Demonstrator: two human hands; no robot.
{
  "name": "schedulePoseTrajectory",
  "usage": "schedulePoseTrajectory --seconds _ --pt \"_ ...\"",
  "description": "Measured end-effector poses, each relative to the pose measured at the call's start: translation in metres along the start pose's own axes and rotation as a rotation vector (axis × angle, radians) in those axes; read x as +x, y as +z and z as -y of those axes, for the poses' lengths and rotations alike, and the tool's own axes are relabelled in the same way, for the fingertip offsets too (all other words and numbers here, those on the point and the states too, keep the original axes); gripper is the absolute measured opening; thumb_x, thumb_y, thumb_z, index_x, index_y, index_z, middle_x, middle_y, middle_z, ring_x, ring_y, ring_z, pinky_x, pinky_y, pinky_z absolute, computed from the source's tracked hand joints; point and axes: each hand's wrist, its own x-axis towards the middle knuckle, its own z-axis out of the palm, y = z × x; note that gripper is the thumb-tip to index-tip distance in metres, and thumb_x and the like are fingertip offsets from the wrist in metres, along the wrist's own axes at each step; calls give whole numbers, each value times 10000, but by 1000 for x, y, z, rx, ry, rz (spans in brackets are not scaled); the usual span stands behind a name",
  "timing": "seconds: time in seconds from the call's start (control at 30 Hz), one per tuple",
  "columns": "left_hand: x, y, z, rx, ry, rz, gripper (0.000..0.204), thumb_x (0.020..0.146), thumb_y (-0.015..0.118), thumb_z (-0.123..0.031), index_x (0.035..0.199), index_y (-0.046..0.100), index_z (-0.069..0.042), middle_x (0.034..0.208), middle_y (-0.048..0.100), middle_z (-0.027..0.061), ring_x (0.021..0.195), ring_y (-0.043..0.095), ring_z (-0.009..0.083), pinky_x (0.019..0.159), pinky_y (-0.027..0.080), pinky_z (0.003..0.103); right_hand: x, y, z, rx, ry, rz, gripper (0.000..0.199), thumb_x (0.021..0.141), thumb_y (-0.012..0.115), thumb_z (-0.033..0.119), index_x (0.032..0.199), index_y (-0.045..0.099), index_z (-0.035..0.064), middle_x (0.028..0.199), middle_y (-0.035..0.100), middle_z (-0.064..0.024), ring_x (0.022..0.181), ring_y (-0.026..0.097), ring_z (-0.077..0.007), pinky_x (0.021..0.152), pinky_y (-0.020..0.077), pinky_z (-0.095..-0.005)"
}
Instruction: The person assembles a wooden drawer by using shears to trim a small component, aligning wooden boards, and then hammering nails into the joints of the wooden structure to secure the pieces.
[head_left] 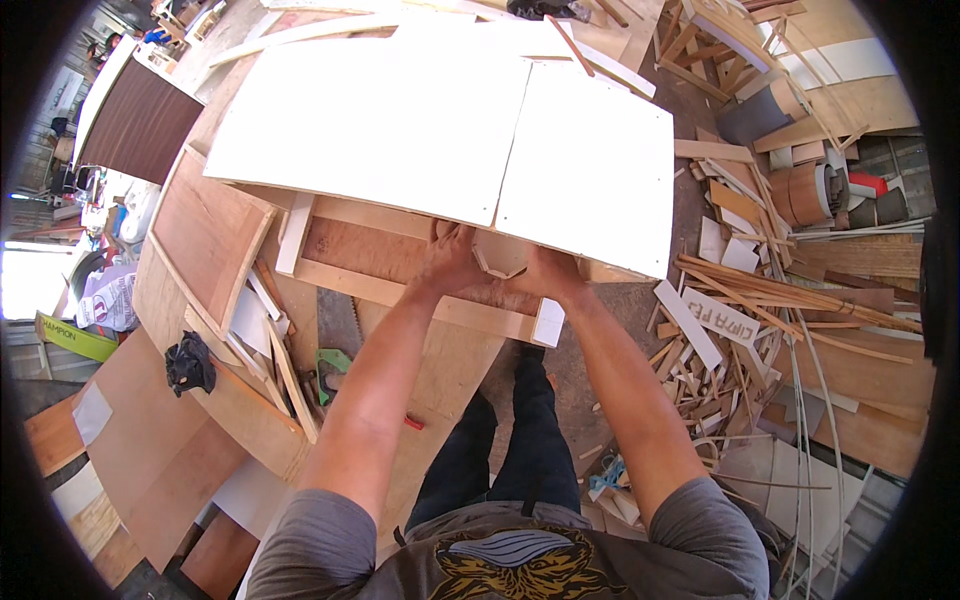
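Observation:
A white cabinet-like unit [370,110] lies before me, with a seam between two panels. From under its near edge juts a wooden drawer-like frame [365,285] with pale rails and a brown base. Both my hands reach in at that edge, over the frame's right part. My left hand [452,262] has its fingers curled, partly under the panel's edge. My right hand [548,272] is bent inward opposite it, its fingers mostly hidden. Between them shows a small pale wooden piece [500,252] with an angular lower edge; the thumbs close in on it from both sides.
A handsaw with a green handle [330,370] lies left of my legs on the plywood. A framed wooden panel [210,235] and a black plastic bag [190,362] are farther left. Wood offcuts [715,370] and long strips [800,300] pile up at the right.

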Motion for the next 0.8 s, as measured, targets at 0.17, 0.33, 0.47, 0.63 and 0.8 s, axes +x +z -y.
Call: schedulePoseTrajectory --seconds 0.17,0.33,0.47,0.63,0.8 --pt "-1 5 5 11 45 -70 1337 519 948 -500 1570 228 -95 1498 499 177 1449 408 320 1238 112 585 1 -10 4 -58 4 24 1065 535 924 510 1385 520 13 1329 575 -235 1245 565 -390 1049 454 -490" --pt "0 8 2 -44 81 -108 1343 507 949 -503 1564 233 -87 1489 503 188 1452 405 316 1240 110 588 -2 3 -5 -109 -5 -43 1058 531 930 502 1368 527 -6 1290 597 -241 1201 597 -387 1021 481 -480" --pt "-1 3 -4 -38 15 -15 1355 512 941 -506 1565 207 -71 1503 488 183 1458 398 312 1242 102 589 -1 -1 -3 -114 -13 -26 1069 527 931 514 1362 527 -17 1274 606 -245 1195 603 -386 1023 482 -476" --pt "-2 5 -1 8 34 -56 1368 518 935 -517 1568 184 -63 1515 474 181 1459 400 308 1243 104 585 -3 3 -2 -76 34 5 1070 535 929 519 1352 523 -42 1280 603 -254 1197 601 -392 1029 478 -479" --pt "-4 7 -3 -9 22 -49 1398 499 936 -567 1571 179 -85 1553 435 170 1505 319 289 1243 105 597 -4 12 -10 -16 6 40 1112 556 923 523 1377 472 -74 1316 579 -287 1222 585 -409 1044 477 -463"
